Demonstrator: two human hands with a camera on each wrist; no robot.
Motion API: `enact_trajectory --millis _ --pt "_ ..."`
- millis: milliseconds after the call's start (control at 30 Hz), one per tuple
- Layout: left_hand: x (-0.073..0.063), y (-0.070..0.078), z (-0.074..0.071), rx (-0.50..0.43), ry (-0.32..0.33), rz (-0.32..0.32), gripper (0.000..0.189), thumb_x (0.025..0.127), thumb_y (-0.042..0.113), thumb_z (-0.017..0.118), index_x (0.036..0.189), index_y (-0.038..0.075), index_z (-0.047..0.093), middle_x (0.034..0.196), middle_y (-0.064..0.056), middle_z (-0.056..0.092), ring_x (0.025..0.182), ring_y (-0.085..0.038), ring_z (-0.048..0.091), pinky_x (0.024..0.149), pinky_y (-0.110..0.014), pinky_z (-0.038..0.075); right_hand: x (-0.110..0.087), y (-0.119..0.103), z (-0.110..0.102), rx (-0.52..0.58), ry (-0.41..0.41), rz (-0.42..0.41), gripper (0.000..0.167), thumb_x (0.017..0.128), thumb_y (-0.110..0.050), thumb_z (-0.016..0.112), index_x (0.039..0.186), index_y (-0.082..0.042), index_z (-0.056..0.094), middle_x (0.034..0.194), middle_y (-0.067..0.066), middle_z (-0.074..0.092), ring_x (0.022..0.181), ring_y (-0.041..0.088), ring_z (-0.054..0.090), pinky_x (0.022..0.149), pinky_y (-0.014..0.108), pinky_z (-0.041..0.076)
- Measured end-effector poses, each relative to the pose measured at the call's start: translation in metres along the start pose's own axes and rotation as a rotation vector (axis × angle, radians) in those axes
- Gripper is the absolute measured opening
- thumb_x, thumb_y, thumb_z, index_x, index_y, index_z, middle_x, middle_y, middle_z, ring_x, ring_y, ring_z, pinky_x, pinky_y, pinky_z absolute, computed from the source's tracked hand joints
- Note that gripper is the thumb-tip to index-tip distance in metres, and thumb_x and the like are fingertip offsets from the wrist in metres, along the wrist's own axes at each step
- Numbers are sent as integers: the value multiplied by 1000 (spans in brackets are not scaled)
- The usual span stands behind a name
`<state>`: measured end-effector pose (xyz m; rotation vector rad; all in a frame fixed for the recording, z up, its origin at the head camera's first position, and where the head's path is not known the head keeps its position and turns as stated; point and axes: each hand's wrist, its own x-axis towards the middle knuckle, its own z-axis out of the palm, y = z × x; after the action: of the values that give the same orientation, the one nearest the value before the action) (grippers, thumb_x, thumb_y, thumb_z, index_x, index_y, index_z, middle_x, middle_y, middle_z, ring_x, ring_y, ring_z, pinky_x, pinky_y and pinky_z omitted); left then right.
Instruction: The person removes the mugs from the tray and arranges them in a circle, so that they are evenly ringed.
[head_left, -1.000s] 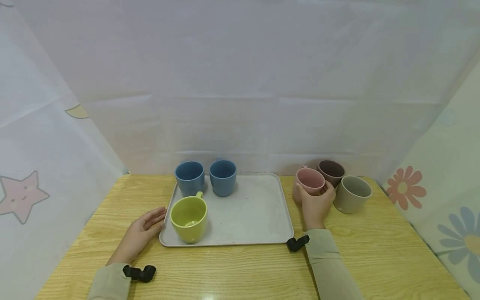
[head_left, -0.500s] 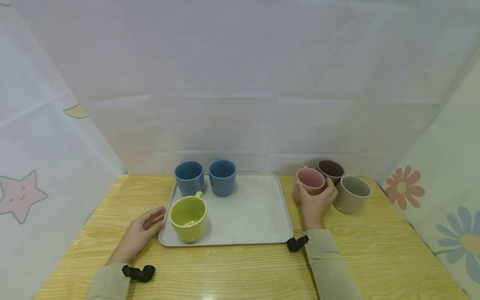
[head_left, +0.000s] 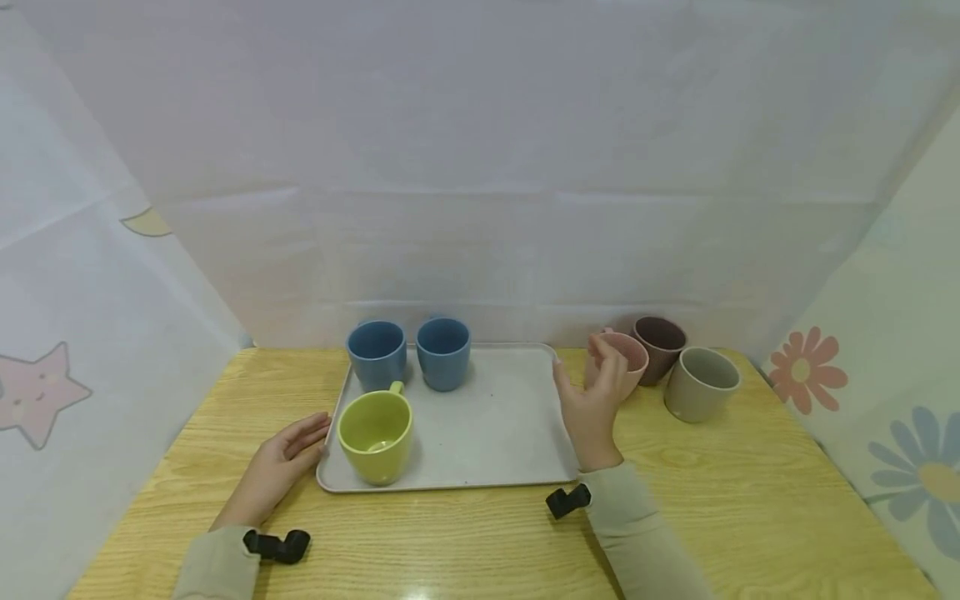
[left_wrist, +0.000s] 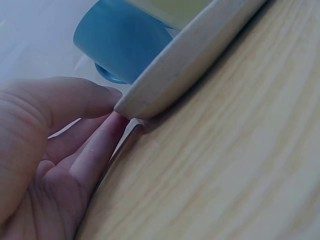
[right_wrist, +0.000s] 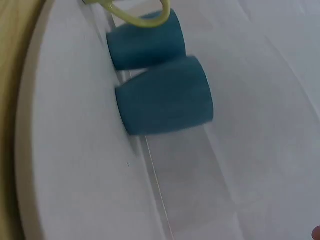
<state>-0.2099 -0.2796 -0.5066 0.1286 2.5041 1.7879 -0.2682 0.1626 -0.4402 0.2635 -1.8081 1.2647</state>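
My left hand (head_left: 276, 468) rests at the left edge of a pale tray (head_left: 487, 433); its thumb and straight fingers touch the rim (left_wrist: 165, 65) in the left wrist view. My right hand (head_left: 596, 408) is raised over the tray's right edge, fingers parted and holding nothing. Just behind those fingers stands a pink mug (head_left: 636, 368), partly hidden by them. Two blue mugs, one at the back left corner (head_left: 377, 358) and one beside it (head_left: 444, 357), stand upright on the tray. A yellow-green mug (head_left: 377, 442) stands in front of them, handle towards the back.
Right of the pink mug stand a dark brown mug (head_left: 660, 354) and a grey mug (head_left: 701, 387), close together on the wooden table (head_left: 450, 542). A white cloth (head_left: 480, 208) hangs behind the table, with patterned cloths at both sides.
My right hand has let go of the pink mug and moved left towards the tray. The pink mug stays in its place. My left hand has not moved.
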Motion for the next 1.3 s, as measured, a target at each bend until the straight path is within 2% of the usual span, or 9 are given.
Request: enact_trajectory --millis 200,333,500,667,767,867,1000,1167,1300 --pt "0 2 0 -22 -3 16 67 102 28 65 156 1 36 156 -20 42 123 9 50 96 -6 42 -26 -32 21 103 -228 64 57 88 -6 78 138 0 51 132 22 48 120 37 48 104 56 42" --pt "-2 5 1 -28 0 20 65 102 25 64 156 1 36 155 -20 43 129 0 51 96 -7 42 -43 -50 31 192 -379 104 60 89 -6 78 142 -4 50 138 20 46 125 38 47 107 57 43" --pt "-1 3 1 -29 1 15 65 102 25 65 156 2 37 155 -19 44 133 -8 50 96 -7 42 -62 -65 43 294 -572 218 62 90 -12 79 144 -10 48 140 15 46 128 36 47 109 54 43" --pt "-2 3 1 -22 7 9 64 102 26 64 156 2 37 154 -18 45 133 -6 50 96 -6 41 -74 -79 59 303 -769 264 74 88 -20 82 150 -13 43 147 10 43 135 31 43 112 51 42" --pt "-2 4 1 -24 11 17 64 102 26 64 155 2 38 154 -18 46 131 -4 51 96 -6 41 -80 -85 71 296 -854 298 83 85 -25 85 152 -12 39 151 6 40 137 31 42 112 51 41" --pt "-2 4 2 -27 10 27 63 102 25 65 155 1 38 153 -19 46 128 1 51 97 -6 41 -87 -87 84 276 -900 343 88 82 -30 87 153 -12 38 151 3 38 136 26 43 111 49 43" --pt "-1 3 3 -13 9 27 63 102 26 65 155 1 39 153 -19 47 127 3 51 97 -6 41 -95 -91 96 274 -901 379 91 80 -34 89 152 -15 38 147 0 41 130 19 45 110 47 44" --pt "0 3 1 23 15 25 64 102 27 64 155 3 38 153 -17 47 132 -7 51 96 -5 41 -99 -99 107 288 -860 405 95 78 -34 91 153 -15 35 143 -1 43 127 16 47 107 37 46" --pt "0 3 0 20 14 25 65 102 27 64 155 2 38 153 -18 47 134 -12 50 96 -5 40 -101 -103 113 254 -838 407 96 77 -34 91 152 -12 35 141 0 43 127 15 48 105 31 47"
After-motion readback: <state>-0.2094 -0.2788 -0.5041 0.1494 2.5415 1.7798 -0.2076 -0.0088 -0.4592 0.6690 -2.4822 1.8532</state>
